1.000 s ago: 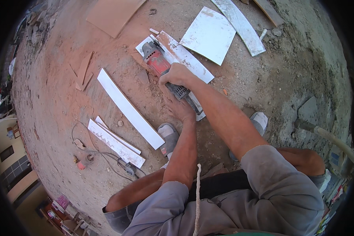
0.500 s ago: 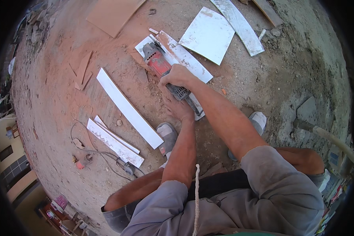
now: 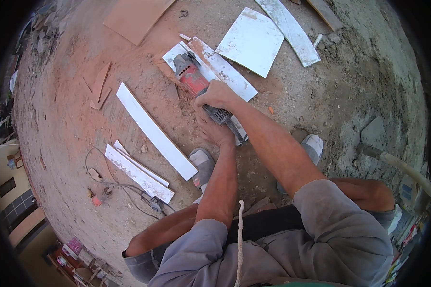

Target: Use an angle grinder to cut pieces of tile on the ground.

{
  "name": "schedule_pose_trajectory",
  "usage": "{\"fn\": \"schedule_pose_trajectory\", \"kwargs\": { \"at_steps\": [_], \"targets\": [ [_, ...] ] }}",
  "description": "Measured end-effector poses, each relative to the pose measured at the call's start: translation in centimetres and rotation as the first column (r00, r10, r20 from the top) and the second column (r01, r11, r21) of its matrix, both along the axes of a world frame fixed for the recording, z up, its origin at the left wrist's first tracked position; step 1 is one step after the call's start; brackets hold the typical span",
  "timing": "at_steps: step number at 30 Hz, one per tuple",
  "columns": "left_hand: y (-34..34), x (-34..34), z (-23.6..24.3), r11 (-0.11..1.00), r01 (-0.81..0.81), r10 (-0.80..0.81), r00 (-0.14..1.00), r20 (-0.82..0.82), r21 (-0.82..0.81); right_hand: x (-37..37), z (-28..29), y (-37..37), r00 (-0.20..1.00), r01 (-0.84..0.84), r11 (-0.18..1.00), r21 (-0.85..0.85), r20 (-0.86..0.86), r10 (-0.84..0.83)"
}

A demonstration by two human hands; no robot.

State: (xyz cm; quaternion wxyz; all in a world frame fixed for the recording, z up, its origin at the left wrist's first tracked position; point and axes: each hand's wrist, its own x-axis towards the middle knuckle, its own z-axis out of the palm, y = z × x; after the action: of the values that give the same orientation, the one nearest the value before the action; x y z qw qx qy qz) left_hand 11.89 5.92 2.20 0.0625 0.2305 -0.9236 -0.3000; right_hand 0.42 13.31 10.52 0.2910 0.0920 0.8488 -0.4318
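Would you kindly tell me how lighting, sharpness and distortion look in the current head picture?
Head view, rim: black surround, with strong fisheye bending; head view, middle: soft, even light without hard shadows, the red grinder reasonably sharp; head view, top: the broad white panel very bright.

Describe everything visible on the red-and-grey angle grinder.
The red-and-grey, long-bodied angle grinder has a dusty red casing, a grey, metal-looking head and a dark, plastic-looking, slotted rear that narrows at the end. A dark edge beside the head may be its guard or disc. It lies slantwise, head toward the upper left, over a long white flat strip. The bare right hand grips its middle; the bare left hand is by its rear, contact unclear. Whether it is running can't be told.
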Motion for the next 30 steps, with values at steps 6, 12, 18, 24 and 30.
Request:
{"fn": "schedule_pose_trajectory", "kwargs": {
  "at_steps": [6, 12, 18, 24, 30],
  "targets": [
    [0.2, 0.0, 0.2, 1.0, -0.005, 0.005, 0.999, -0.033, 0.006, 0.2, -0.3, 0.0, 1.0, 0.009, 1.0, -0.003, 0.0, -0.009],
    [-0.4, 0.0, -0.6, 0.999, 0.001, 0.002, 0.997, -0.071, 0.037, 0.6, -0.3, 0.0, 1.0, 0.009, 1.0, -0.026, -0.016, -0.009],
    [-0.1, -0.2, 0.0, 0.998, 0.035, -0.029, 0.993, -0.117, 0.053, 0.6, -0.3, 0.3, 1.0, 0.01, 0.999, -0.033, -0.002, -0.01],
    [-0.2, -0.2, 0.0, 0.995, 0.004, 0.008, 0.993, -0.116, 0.103, 0.9, -0.4, 0.2, 1.0, 0.02, 0.999, -0.042, -0.015, -0.021],
    [-0.1, -0.2, -0.2, 0.999, 0.032, -0.026, 0.986, -0.163, 0.029, 1.2, -0.6, 0.4, 1.0, 0.028, 0.999, -0.044, 0.0, -0.028]
  ]
}}
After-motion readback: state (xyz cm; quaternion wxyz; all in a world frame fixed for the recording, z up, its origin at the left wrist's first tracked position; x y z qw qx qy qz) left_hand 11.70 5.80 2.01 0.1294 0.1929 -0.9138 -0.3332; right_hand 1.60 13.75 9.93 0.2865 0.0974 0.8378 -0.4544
